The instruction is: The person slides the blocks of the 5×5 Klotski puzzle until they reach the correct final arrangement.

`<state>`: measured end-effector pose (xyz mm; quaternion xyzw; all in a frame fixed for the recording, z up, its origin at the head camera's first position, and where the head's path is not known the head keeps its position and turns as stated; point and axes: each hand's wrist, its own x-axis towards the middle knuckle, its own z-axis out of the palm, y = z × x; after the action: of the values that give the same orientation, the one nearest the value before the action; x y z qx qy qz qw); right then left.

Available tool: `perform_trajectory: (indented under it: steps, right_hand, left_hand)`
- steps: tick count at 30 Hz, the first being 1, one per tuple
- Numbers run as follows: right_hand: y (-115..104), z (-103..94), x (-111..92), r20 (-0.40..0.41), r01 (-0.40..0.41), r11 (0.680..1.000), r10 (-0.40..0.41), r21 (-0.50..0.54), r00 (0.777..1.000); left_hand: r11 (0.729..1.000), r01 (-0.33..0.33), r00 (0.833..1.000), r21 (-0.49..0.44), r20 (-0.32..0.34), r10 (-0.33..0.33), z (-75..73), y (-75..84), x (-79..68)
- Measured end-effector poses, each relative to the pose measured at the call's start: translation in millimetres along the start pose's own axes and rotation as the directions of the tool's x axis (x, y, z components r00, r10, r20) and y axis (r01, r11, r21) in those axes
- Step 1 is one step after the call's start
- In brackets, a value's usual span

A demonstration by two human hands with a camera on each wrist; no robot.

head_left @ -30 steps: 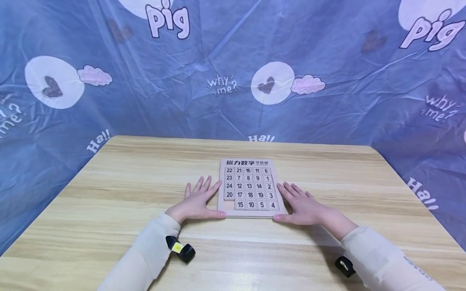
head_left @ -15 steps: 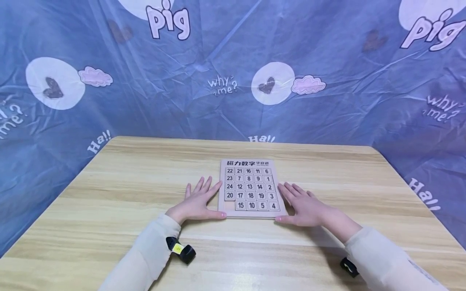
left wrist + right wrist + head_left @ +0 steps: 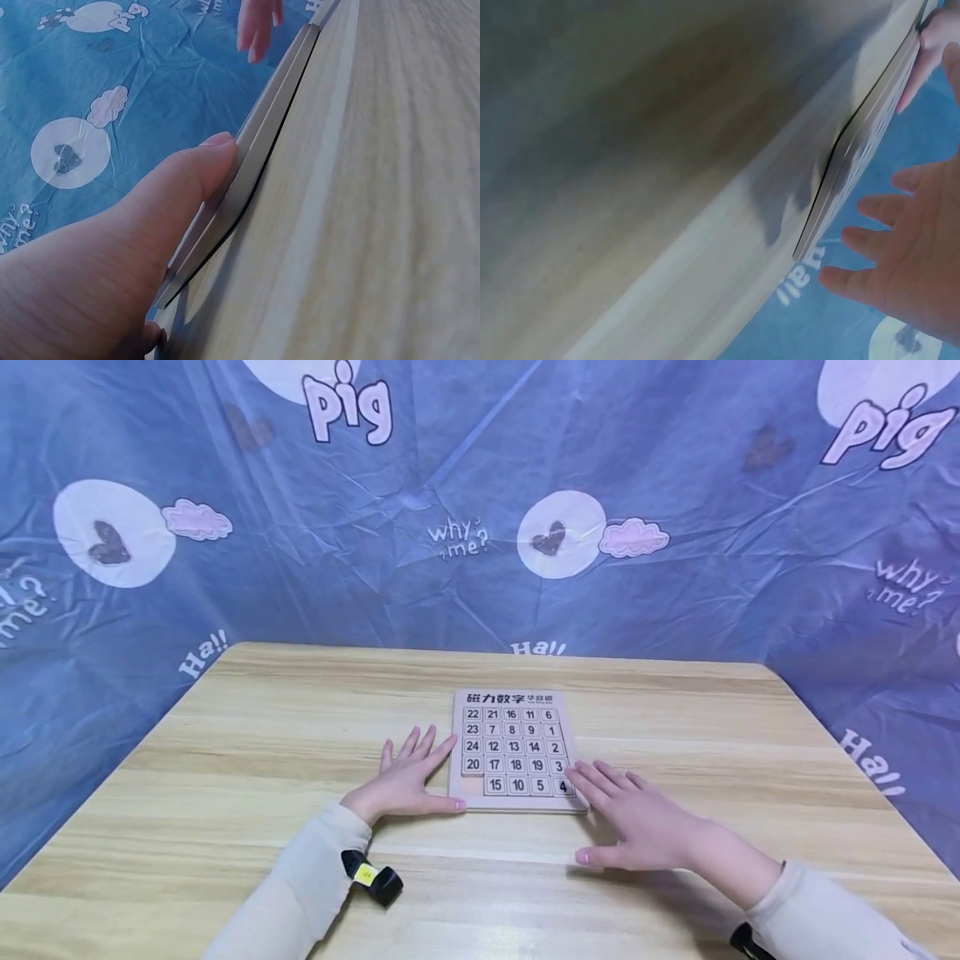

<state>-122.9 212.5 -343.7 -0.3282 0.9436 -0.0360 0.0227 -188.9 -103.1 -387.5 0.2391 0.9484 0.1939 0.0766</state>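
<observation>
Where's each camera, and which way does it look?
Head: on the head, looking forward and down at the number puzzle; sleeves, left hand, right hand show.
Left wrist: on that wrist, looking across the table at the puzzle's edge; left hand close, right hand beyond.
Right wrist: on that wrist, facing the puzzle's edge too; right hand close, left hand beyond.
Both wrist views show the puzzle.

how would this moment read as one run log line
left hand: touches number board at left; right hand: hovers by lower right corner; number board: flat on table, lower left slot empty
</observation>
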Motion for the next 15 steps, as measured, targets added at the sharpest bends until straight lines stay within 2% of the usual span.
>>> perform_trajectory:
  steps: [6, 15]
  right_hand:
    - [-8.5, 4.9, -4.6, 0.001, 0.05, 0.999, -0.05, 0.015, 0.999]
    - [-11.5, 11.5, -4.9, -0.015, 0.063, 0.998, -0.063, 0.02, 0.998]
  left_hand:
    - [1.0, 0.0, 1.0, 0.007, 0.001, 0.0, 0.0, 0.3, -0.2]
    - [1.0, 0.007, 1.0, 0.0, 0.004, -0.007, -1.3, 1.1, -0.5]
